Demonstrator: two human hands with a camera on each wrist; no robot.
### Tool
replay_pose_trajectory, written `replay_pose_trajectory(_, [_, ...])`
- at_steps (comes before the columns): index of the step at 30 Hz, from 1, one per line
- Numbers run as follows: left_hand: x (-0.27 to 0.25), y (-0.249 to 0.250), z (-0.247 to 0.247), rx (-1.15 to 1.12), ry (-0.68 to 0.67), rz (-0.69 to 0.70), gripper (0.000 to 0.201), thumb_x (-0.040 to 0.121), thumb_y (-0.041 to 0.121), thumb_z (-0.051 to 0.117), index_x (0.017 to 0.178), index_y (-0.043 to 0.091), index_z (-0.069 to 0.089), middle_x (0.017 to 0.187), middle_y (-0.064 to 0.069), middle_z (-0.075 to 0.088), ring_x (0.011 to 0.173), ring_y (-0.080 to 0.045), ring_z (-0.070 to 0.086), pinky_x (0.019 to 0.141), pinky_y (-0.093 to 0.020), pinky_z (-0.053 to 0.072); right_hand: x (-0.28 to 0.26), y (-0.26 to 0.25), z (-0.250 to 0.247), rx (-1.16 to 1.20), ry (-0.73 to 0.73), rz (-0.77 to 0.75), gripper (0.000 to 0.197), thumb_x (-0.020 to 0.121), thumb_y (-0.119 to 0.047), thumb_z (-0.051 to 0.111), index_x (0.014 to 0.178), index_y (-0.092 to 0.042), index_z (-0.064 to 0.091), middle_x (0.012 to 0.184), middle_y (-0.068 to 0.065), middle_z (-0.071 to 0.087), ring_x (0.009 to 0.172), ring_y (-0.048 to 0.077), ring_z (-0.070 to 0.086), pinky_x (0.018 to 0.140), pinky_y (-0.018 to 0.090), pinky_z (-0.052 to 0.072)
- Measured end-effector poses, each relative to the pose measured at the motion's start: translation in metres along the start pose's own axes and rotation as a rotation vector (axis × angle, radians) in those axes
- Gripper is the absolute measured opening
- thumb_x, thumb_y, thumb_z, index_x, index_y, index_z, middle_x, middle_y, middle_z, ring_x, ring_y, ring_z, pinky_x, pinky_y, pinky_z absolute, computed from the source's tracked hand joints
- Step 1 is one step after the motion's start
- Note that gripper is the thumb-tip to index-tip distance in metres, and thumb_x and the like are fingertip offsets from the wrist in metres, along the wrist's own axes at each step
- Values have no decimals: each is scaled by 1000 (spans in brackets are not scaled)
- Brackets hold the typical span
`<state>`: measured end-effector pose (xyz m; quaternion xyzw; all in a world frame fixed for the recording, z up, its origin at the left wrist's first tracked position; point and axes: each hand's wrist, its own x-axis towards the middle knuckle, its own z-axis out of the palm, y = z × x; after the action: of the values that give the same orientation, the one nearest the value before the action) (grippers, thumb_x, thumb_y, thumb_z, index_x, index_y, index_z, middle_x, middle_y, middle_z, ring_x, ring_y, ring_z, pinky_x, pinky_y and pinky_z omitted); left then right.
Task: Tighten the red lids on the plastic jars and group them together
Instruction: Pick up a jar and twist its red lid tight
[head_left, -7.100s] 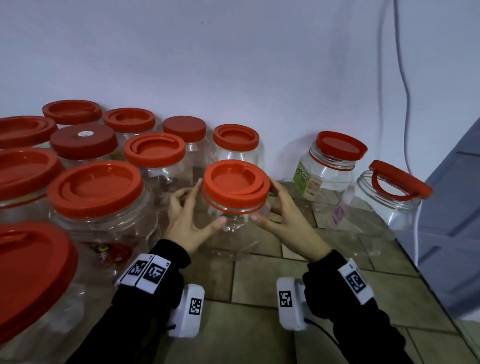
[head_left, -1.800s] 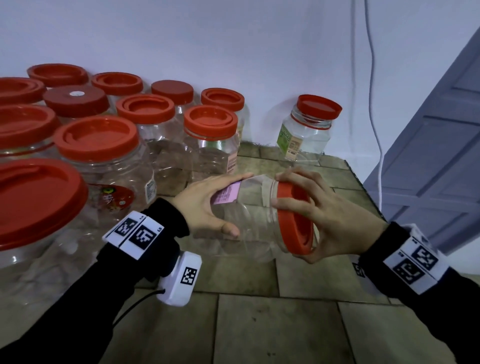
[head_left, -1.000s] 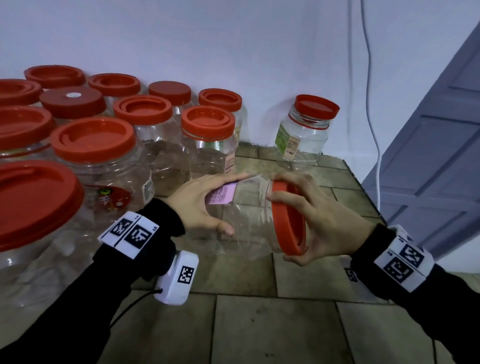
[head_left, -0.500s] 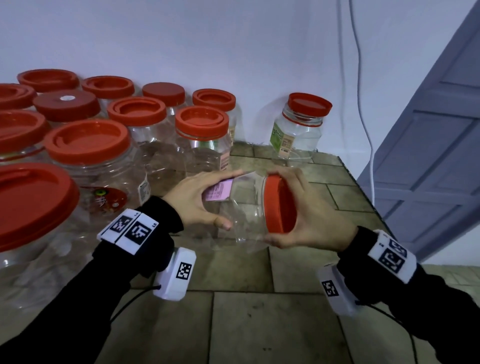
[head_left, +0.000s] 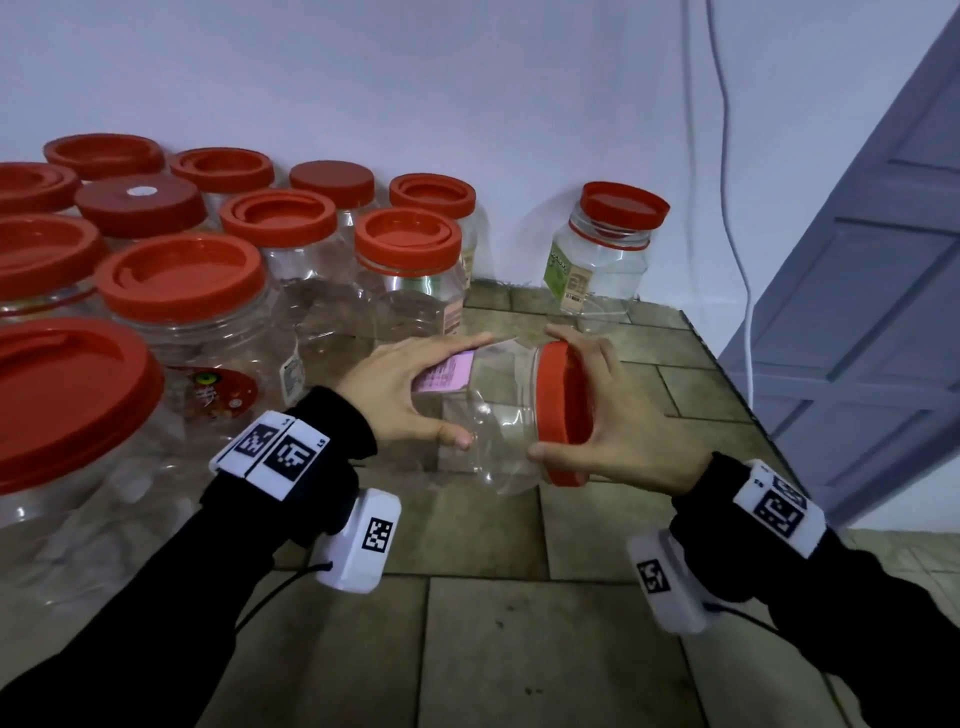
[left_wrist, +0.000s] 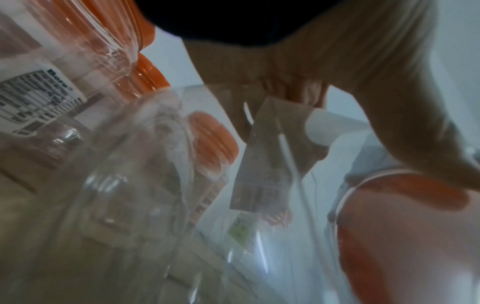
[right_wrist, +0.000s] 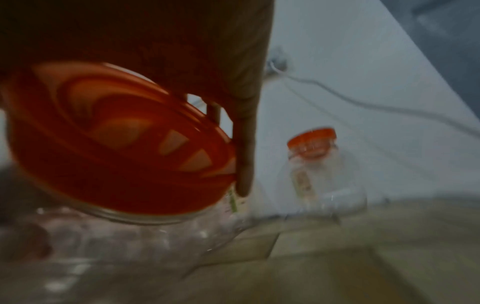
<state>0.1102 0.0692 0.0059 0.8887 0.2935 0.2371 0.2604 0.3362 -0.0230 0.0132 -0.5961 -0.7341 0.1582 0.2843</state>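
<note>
We see the clear plastic jar (head_left: 493, 415) held on its side above the tiled surface (head_left: 519, 649), between the two hands, its mouth turned to the right and its pink label (head_left: 447, 375) facing up. The red lid (head_left: 563, 410) sits on the mouth, seen edge-on in the head view; the right wrist view shows its ridged top (right_wrist: 116, 139) from close by, though blurred.

The left hand (head_left: 400, 395) grips the jar's body — fingers laid over the label on top, thumb curled beneath. The right hand (head_left: 618, 415) is wrapped round the lid's rim, fingers over the upper edge and thumb at the lower edge, so both hands are closed on what they hold. We cannot tell from these views how far the lid is screwed down.

To the left and behind stands the cluster of red-lidded jars (head_left: 291, 280), upright and packed close against the wall (head_left: 415, 78), the nearest of them just beyond the left hand. One more jar with a green label (head_left: 602, 260) stands alone by the wall, well apart from the cluster and behind the right hand. A thin cable (head_left: 727, 182) hangs down the wall — beside it, at the right, is a grey panelled door (head_left: 872, 312).
</note>
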Motion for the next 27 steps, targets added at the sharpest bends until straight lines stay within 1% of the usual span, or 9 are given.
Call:
replay_pose_trajectory(3, [1,1,3,10,11,32,96,43,89,49,128,55,18,135,5,48,124,-15,42,106,-44,32,-2,-1,2,175,-22,206,105,57,-67,70,141,-39,14,142,-3,26,125,14,36,102,34,36])
replay_pose_trajectory(6, [3,3,2,-2,-2,41,96,42,89,50,127,56,21,132,12,45,124,-15,43,105,-41,32,-3,0,7,260,12,258,100,52,-69,73,134,-42,22,137,0,34,121,18,43,100,44,44])
replay_pose_trajectory(10, [5,1,-1,-42,-39,68,97,40,85,56,127,53,28,128,22,45,120,-8,43,102,-25,31,-10,-1,9,84,84,-30,90,50,-62,71,126,-42,26,130,-6,34,119,12,40,103,41,39])
replay_pose_trajectory(13, [6,-1,-5,-108,-81,45,93,39,82,60,123,59,28,123,34,40,119,2,39,97,-8,24,-13,6,2,-169,14,-309,98,54,-57,74,133,-30,24,137,0,27,127,22,35,104,40,38])
replay_pose_trajectory(16, [7,-2,-6,-134,-71,21,91,39,81,62,121,62,28,123,33,40,120,4,38,96,-6,24,-8,11,4,-290,54,-404,98,55,-58,74,134,-26,26,137,1,26,127,28,34,104,40,37])
replay_pose_trajectory(19, [5,-1,-3,-136,-28,44,95,41,81,60,126,55,26,128,25,43,122,1,39,105,-21,29,-4,8,10,-182,93,-274,98,54,-62,70,134,-32,23,133,-2,27,126,23,34,104,45,38])
replay_pose_trajectory(23, [3,-7,4,-46,16,97,92,49,81,58,130,46,29,135,7,48,126,-13,43,105,-50,33,-3,-4,15,87,102,105,91,52,-72,59,130,-42,23,126,-8,30,118,15,40,101,39,40])
replay_pose_trajectory(25, [2,-9,5,-20,14,120,92,52,80,57,132,44,30,136,6,48,126,-15,43,104,-52,33,2,-7,12,191,22,288,100,48,-79,53,134,-38,21,131,-3,33,121,19,42,98,43,43])
replay_pose_trajectory(27, [-1,-10,5,-33,42,148,90,54,77,59,132,43,31,134,9,49,125,-12,44,104,-48,34,2,-8,7,207,-83,342,109,49,-80,55,140,-39,10,142,0,27,127,22,38,97,45,45])
